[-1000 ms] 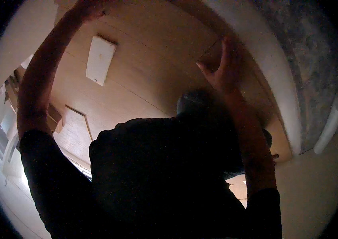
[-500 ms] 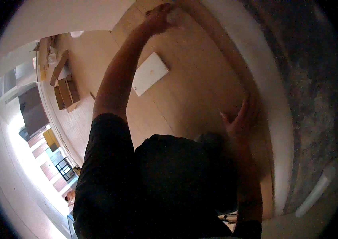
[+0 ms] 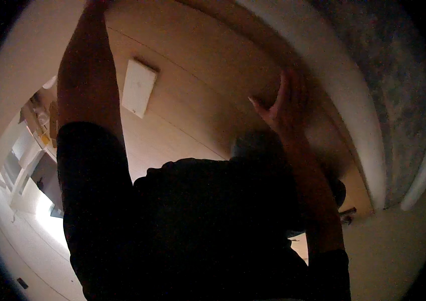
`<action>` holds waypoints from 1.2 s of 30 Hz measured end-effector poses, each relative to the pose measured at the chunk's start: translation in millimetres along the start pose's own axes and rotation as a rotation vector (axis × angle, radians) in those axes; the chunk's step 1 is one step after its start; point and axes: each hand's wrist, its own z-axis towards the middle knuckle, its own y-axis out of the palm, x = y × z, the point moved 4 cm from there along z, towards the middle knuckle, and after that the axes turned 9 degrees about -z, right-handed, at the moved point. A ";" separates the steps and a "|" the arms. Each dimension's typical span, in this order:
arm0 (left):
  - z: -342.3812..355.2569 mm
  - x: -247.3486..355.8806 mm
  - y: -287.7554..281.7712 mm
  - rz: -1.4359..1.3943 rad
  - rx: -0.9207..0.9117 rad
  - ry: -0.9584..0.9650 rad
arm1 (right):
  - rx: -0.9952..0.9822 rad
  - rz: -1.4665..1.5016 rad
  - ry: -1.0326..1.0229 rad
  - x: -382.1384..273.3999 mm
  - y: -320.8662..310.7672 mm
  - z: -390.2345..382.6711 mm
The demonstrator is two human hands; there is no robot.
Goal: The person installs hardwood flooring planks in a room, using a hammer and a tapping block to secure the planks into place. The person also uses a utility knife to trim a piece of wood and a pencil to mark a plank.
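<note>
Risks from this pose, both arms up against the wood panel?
1. Right hand rests open-palmed on the wood panel, not gripping; it may slide.
2. Left hand sits at the picture's top rim, its hold unseen.
3. The dark torso hides everything below.

A flat rectangular panel sits on the wooden board surface. Right of the panel, a hand rests against the same surface.
</note>
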 end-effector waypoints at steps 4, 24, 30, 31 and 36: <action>23.8 -10.2 7.7 0.099 0.018 -0.019 | 0.025 0.021 0.010 5.6 17.5 -12.4; -25.0 -40.3 11.9 -0.005 0.220 -0.208 | -0.030 -0.021 0.013 26.1 -8.8 0.8; -23.8 -44.9 4.1 0.101 0.263 -0.226 | -0.005 0.004 0.014 38.4 -4.3 -4.0; -22.7 -50.5 0.9 0.120 0.271 -0.226 | -0.034 -0.040 -0.006 35.2 -1.5 -5.5; -21.3 -74.4 -27.2 0.213 0.304 -0.242 | 0.099 -0.134 -0.050 32.8 -6.5 -3.5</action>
